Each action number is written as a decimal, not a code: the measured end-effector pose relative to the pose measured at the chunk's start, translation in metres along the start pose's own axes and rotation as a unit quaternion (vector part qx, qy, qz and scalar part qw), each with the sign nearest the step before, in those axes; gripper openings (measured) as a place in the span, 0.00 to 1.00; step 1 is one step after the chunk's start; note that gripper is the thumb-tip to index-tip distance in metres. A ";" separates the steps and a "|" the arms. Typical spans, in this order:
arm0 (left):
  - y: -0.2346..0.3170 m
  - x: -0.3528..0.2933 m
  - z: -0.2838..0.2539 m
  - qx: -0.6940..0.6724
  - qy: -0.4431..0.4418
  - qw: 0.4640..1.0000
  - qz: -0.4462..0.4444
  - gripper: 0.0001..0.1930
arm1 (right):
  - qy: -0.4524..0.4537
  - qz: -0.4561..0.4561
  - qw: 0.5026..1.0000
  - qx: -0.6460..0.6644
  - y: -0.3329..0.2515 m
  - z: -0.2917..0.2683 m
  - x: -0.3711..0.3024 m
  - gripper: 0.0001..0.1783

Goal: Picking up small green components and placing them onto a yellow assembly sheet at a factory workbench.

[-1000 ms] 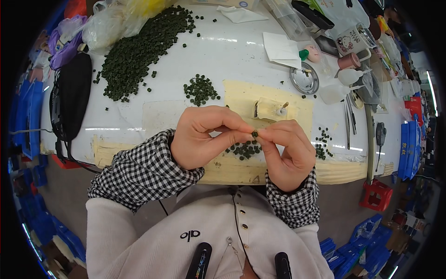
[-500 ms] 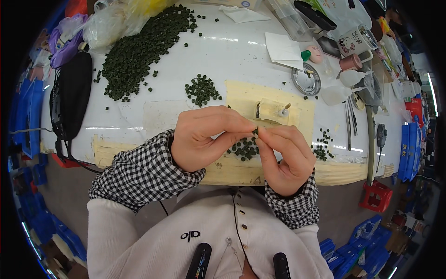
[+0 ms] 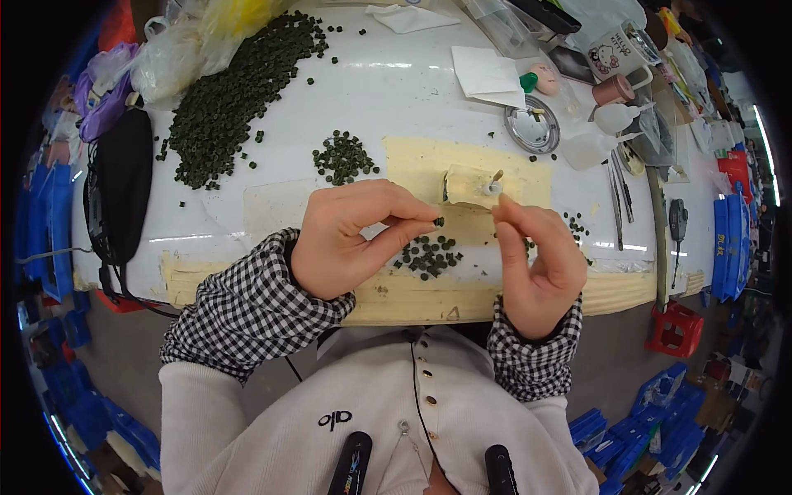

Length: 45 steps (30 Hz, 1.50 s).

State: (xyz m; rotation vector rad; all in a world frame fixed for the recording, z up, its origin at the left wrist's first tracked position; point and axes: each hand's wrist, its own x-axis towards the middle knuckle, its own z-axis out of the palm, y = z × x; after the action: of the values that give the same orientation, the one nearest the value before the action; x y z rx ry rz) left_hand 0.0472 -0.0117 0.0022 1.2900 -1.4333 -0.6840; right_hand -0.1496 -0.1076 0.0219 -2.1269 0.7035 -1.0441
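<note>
Between the thumb and forefinger of my left hand (image 3: 351, 235) is a small dark green piece (image 3: 439, 222). My right hand (image 3: 540, 260) is apart from it, its thumb and fingertips drawn together beside a small cream block (image 3: 464, 186); what they pinch, if anything, is too small to make out. On the block stands a little white cup-like part (image 3: 492, 189) with a short brown stick. Below my fingertips lies a loose group of green pieces (image 3: 429, 257). A small pile (image 3: 344, 157) sits beyond my left hand, and more pieces (image 3: 576, 227) lie right of my right hand.
A large heap of green pieces (image 3: 235, 103) covers the far left, near plastic bags (image 3: 169, 70) and a black pouch (image 3: 124, 177). A round metal dish (image 3: 531, 128), white squeeze bottles (image 3: 590, 151), tweezers (image 3: 616, 206) and a mug (image 3: 615, 58) stand at right.
My hands have parted: the right hand has moved right, towards the block, while the left keeps the green piece. The view has shifted slightly.
</note>
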 end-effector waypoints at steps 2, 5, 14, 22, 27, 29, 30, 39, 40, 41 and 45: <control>-0.002 0.000 0.001 0.022 -0.035 0.999 -0.011 0.08 | 0.056 0.033 0.998 -0.018 0.013 -0.012 -0.004 0.11; -0.008 -0.002 0.007 0.068 -0.080 0.994 0.006 0.07 | 0.011 0.065 0.992 -0.107 0.014 -0.030 -0.008 0.09; -0.014 0.000 0.009 0.133 -0.104 0.984 0.059 0.08 | -0.022 0.021 0.967 -0.254 0.031 -0.031 -0.022 0.07; -0.005 0.007 -0.005 0.093 -0.038 0.995 -0.007 0.04 | -0.037 0.002 0.951 -0.307 0.036 -0.024 -0.021 0.06; 0.000 0.008 -0.013 -0.108 0.153 0.982 0.010 0.12 | -0.035 0.000 0.956 -0.290 0.039 -0.021 -0.020 0.07; 0.015 0.006 -0.025 -0.182 0.155 0.968 0.079 0.14 | -0.045 0.006 0.958 -0.284 0.040 -0.023 -0.020 0.07; 0.027 0.004 -0.031 -0.228 0.139 0.957 0.115 0.14 | -0.041 0.006 0.958 -0.284 0.041 -0.024 -0.021 0.07; 0.093 -0.031 -0.069 -0.407 -0.246 0.852 0.220 0.07 | -0.009 0.003 0.962 -0.272 0.043 -0.032 -0.026 0.09; 0.098 -0.032 -0.071 -0.408 -0.250 0.850 0.218 0.09 | -0.010 0.000 0.962 -0.274 0.044 -0.032 -0.026 0.09; 0.102 -0.031 -0.071 -0.400 -0.251 0.853 0.221 0.10 | -0.010 -0.005 0.961 -0.276 0.045 -0.033 -0.027 0.10; 0.116 -0.024 -0.077 -0.333 -0.258 0.876 0.237 0.13 | -0.009 -0.009 0.958 -0.286 0.045 -0.039 -0.030 0.09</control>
State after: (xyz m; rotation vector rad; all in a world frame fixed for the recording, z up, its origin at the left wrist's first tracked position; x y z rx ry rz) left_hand 0.0760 0.0582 0.1220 0.1963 -1.6345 -1.1001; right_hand -0.2060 -0.1276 -0.0076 -2.6264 1.0788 -0.9004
